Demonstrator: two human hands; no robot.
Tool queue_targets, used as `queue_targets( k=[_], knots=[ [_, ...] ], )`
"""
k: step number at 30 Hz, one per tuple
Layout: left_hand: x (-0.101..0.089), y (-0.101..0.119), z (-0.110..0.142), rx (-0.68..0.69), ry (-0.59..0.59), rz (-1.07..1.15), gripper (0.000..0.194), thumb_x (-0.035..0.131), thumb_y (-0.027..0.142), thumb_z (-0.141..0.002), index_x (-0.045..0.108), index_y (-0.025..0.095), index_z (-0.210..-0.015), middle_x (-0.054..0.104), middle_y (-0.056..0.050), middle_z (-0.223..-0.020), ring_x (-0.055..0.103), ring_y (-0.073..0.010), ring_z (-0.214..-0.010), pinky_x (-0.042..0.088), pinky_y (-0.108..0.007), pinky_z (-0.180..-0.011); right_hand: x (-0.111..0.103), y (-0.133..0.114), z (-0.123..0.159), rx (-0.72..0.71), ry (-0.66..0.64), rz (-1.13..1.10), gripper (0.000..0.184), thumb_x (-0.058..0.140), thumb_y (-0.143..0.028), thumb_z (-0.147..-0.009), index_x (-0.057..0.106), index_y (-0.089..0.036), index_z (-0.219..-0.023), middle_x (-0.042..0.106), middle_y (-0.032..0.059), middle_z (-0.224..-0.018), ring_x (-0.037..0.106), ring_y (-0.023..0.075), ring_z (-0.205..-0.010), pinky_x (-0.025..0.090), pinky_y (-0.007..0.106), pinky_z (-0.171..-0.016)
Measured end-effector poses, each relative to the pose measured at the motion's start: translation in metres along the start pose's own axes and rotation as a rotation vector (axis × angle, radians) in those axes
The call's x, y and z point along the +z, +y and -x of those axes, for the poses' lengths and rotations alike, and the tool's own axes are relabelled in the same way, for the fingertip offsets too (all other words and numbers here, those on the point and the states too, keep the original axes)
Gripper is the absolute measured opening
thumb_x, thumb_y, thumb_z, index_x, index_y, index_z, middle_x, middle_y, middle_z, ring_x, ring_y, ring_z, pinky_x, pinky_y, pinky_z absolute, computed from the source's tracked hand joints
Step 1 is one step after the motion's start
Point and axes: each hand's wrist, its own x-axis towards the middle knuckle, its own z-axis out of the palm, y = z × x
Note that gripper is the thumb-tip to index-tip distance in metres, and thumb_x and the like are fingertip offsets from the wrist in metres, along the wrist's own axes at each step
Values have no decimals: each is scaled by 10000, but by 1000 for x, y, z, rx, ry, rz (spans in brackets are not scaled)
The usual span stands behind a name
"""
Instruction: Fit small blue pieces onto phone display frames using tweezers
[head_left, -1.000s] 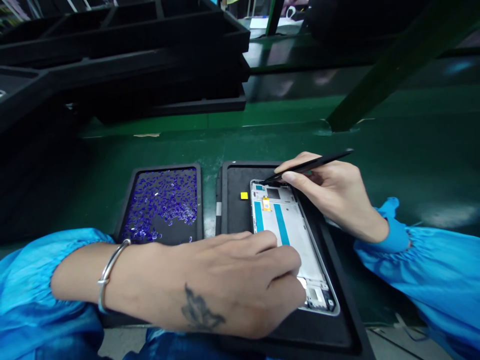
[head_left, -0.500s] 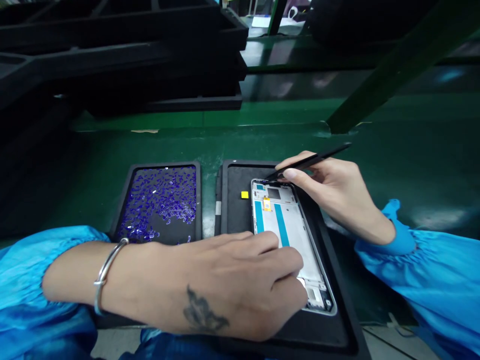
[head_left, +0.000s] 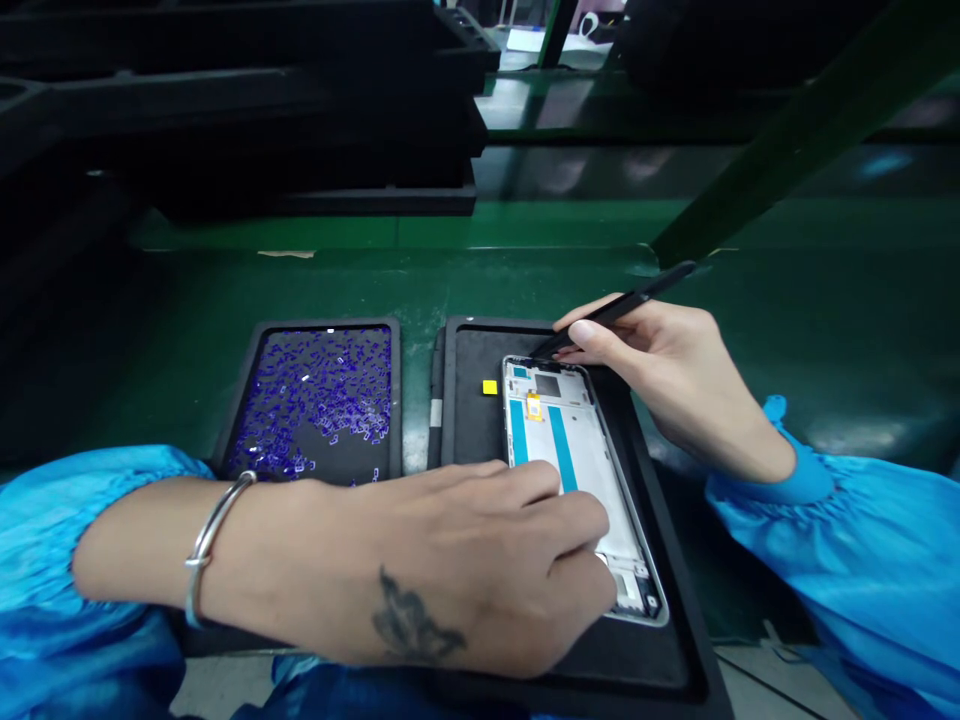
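- Thumb and fingers of my right grip (head_left: 664, 355) are pinched together round a slim black tool (head_left: 654, 287), which slants from above the hand down to the left.
- From my remote view, the tool's lower tip meets or sits just over the far end of a silver phone frame (head_left: 592, 455); I cannot tell whether it touches.
- My left grip (head_left: 480, 570) is curled palm down over the near half of the frame; its fingertips are hidden, so I cannot tell how far apart they are or whether they hold anything.
- I find the frame lying inside the right tray (head_left: 450, 400), nearer that tray's right edge than its left, with its far end close to the tray's far edge.
- On the frame I count 2 long blue strips running lengthwise, with 1 yellow-orange piece (head_left: 534, 406) near the far end.
- Left of the frame, 1 yellow square (head_left: 490, 387) lies on the tray floor, towards the tray's far left corner.
- The left tray (head_left: 395, 400) stands on the bench (head_left: 424, 285) beside the right tray, with many small violet pieces (head_left: 345, 400) scattered in it; my left wrist covers its near edge.
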Motion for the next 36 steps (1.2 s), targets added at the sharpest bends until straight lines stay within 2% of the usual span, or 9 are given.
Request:
queue_targets(
  k=[7, 13, 20, 25, 30, 33, 36],
  knots=[
    [-3, 2, 1, 15, -19, -7, 261, 302, 115, -971, 545, 121, -875, 496, -80, -964, 375, -163, -778, 386, -329, -673, -1, 0, 2, -128, -11, 123, 146, 633, -266, -886, 696, -136, -906, 674, 30, -895, 626, 130, -781, 492, 212, -660],
    [-3, 2, 1, 10, -11, -15, 263, 301, 129, -974, 540, 124, -865, 490, -76, -958, 369, -165, -777, 385, -323, -668, -1, 3, 2, -137, 1, 124, 147, 628, -264, -892, 691, -135, -925, 672, 22, -904, 638, 125, -796, 517, 206, -670],
    [0, 2, 0, 34, 1, -18, 278, 291, 107, -966, 532, 119, -828, 483, -77, -922, 330, -158, -746, 338, -327, -655, -1, 3, 4, -236, -7, 202, 116, 615, -234, -902, 687, -143, -911, 662, -3, -928, 600, 57, -791, 478, 102, -631],
    [13, 2, 0, 48, 0, -49, 256, 307, 109, -956, 508, 119, -797, 465, -76, -884, 315, -165, -731, 301, -333, -626, -2, 6, 2, -204, -2, 128, 158, 613, -281, -906, 680, -139, -890, 657, 16, -906, 625, 93, -785, 507, 156, -642],
    [21, 2, -3, 72, -37, -112, 250, 322, 118, -969, 519, 121, -816, 501, -70, -913, 347, -166, -751, 330, -320, -653, -1, 11, 6, -78, 119, -214, 220, 662, -342, -866, 670, -128, -915, 655, 53, -885, 667, 162, -770, 572, 256, -700],
    [11, -4, 2, -37, -38, -141, 204, 388, 241, -985, 533, 140, -884, 533, -55, -998, 410, -186, -833, 376, -335, -709, 2, 15, 17, -24, 216, -356, 240, 679, -365, -854, 674, -145, -950, 654, 60, -920, 669, 164, -793, 565, 267, -747],
    [-5, -19, 20, -387, 44, -251, 250, 392, 337, -992, 531, 134, -952, 523, -68, -997, 430, -204, -881, 390, -362, -754, 6, 17, 32, -26, 264, -416, 240, 668, -369, -867, 676, -162, -989, 651, 66, -986, 659, 161, -858, 542, 282, -822]
  ],
)
